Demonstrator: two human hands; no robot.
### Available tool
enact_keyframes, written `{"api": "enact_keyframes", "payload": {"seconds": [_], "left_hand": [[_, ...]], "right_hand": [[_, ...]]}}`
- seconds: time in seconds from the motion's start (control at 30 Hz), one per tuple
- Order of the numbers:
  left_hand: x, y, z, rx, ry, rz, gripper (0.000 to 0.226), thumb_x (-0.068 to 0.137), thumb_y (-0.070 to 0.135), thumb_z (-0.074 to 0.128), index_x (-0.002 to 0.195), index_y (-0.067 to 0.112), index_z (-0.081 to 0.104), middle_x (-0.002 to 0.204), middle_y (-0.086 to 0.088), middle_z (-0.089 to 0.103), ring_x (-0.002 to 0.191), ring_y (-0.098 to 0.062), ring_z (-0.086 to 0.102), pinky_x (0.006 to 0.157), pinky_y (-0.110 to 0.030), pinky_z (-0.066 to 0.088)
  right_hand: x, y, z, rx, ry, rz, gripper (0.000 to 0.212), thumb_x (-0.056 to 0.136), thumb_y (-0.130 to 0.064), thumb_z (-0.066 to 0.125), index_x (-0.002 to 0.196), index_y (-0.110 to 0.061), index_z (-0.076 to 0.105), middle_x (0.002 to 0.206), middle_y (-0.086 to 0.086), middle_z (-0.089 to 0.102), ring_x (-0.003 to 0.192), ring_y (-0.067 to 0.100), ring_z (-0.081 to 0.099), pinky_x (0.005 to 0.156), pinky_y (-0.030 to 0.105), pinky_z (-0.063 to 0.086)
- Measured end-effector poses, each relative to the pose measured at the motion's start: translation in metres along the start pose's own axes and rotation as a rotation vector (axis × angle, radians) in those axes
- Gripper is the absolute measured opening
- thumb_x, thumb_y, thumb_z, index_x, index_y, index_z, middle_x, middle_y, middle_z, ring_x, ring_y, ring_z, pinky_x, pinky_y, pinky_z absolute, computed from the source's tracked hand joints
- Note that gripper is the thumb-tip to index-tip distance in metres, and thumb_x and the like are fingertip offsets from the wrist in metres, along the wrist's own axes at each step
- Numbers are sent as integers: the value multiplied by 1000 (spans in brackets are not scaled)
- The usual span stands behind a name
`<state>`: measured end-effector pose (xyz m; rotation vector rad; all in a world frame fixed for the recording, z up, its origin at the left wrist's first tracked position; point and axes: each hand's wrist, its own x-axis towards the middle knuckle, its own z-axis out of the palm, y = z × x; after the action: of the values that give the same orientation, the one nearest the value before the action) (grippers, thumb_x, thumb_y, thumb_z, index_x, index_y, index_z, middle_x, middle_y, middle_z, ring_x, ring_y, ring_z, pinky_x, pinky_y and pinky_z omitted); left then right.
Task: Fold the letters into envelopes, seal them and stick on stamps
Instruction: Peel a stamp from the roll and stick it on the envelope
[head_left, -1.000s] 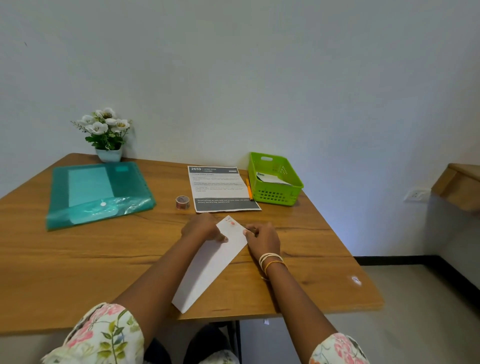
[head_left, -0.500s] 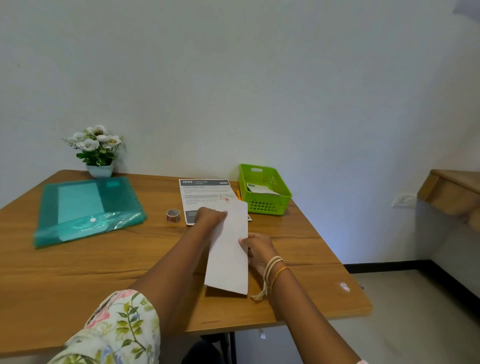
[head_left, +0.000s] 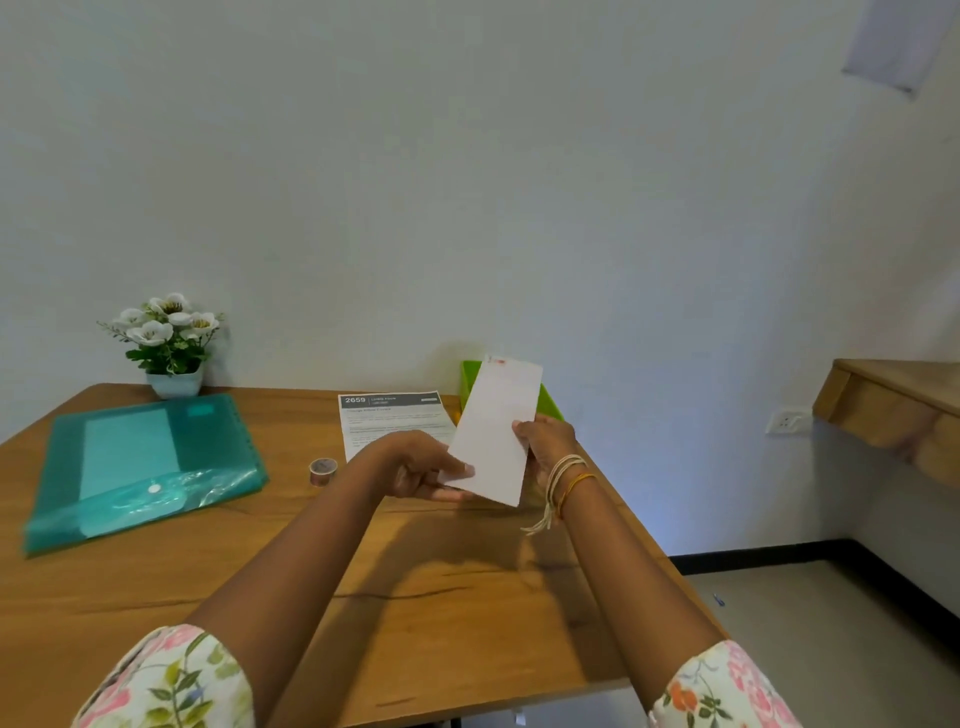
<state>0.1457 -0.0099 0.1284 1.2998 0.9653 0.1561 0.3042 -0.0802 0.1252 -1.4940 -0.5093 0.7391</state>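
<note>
Both hands hold the long white paper envelope (head_left: 496, 431) above the wooden table (head_left: 156, 571): left hand (head_left: 423, 467) pinches its near corner, right hand (head_left: 545, 441) grips its right edge. Its far end, apparently stamped, overlaps the green plastic basket (head_left: 549, 405).

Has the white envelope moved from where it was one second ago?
Yes. The envelope was lying on the table; now both hands hold it lifted, further toward the green basket, which it partly covers.
</note>
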Motion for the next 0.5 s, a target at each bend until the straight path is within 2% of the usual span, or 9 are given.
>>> {"api": "enact_keyframes", "payload": {"seconds": [0.07, 0.1, 0.2, 0.27, 0.33, 0.37, 0.43, 0.5], "left_hand": [[4, 9, 7, 9, 71, 53, 39, 85, 4, 68, 121, -2, 54, 116, -16, 65, 101, -27, 67, 85, -37, 56], [7, 14, 11, 4, 96, 70, 38, 85, 3, 68, 120, -3, 55, 116, -16, 64, 99, -27, 67, 80, -34, 58], [19, 28, 23, -26, 135, 118, 32, 87, 2, 65, 117, -6, 56, 117, -19, 63, 94, -27, 67, 62, -28, 60], [29, 36, 29, -58, 148, 140, 21, 87, 0, 65, 106, -6, 58, 112, -19, 63, 89, -26, 66, 55, -26, 59], [41, 44, 34, -123, 149, 158, 8, 86, -3, 64, 90, -4, 57, 101, -17, 62, 83, -23, 63, 51, -24, 57], [49, 47, 35, -152, 151, 174, 8, 86, -5, 64, 87, -3, 56, 98, -16, 62, 78, -22, 62, 49, -24, 57], [65, 54, 35, -197, 181, 202, 14, 83, -10, 65, 94, -7, 57, 100, -19, 61, 71, -21, 62, 44, -23, 55], [82, 61, 33, -211, 234, 227, 28, 80, -13, 67, 104, -10, 53, 96, -21, 63, 68, -24, 63, 42, -24, 54]], "right_hand": [[-5, -6, 0, -32, -45, 57, 10, 87, -2, 58, 95, -5, 63, 109, 19, 66, 103, 37, 63, 91, 55, 51], [-6, -8, -1, -42, -71, 96, 17, 88, -1, 57, 104, -3, 61, 111, 19, 65, 103, 37, 62, 89, 53, 52], [-9, -9, -5, -63, -124, 177, 28, 89, 9, 50, 114, -3, 56, 100, 17, 59, 85, 31, 60, 67, 41, 53], [-5, -12, -8, -77, -120, 184, 36, 89, 12, 47, 122, -1, 53, 100, 16, 57, 76, 25, 58, 55, 33, 55], [6, -19, -8, -67, -91, 159, 38, 90, 15, 45, 126, 3, 51, 109, 19, 55, 86, 29, 59, 43, 27, 54], [13, -23, -8, -62, -83, 151, 38, 90, 16, 45, 126, 5, 50, 114, 20, 55, 94, 32, 58, 43, 26, 54], [28, -31, -6, -75, -62, 145, 37, 89, 17, 48, 124, 7, 50, 119, 21, 56, 96, 33, 56, 48, 28, 56], [47, -36, -5, -107, -33, 125, 36, 86, 18, 52, 121, 8, 51, 112, 23, 59, 81, 30, 58, 40, 27, 54]]}}
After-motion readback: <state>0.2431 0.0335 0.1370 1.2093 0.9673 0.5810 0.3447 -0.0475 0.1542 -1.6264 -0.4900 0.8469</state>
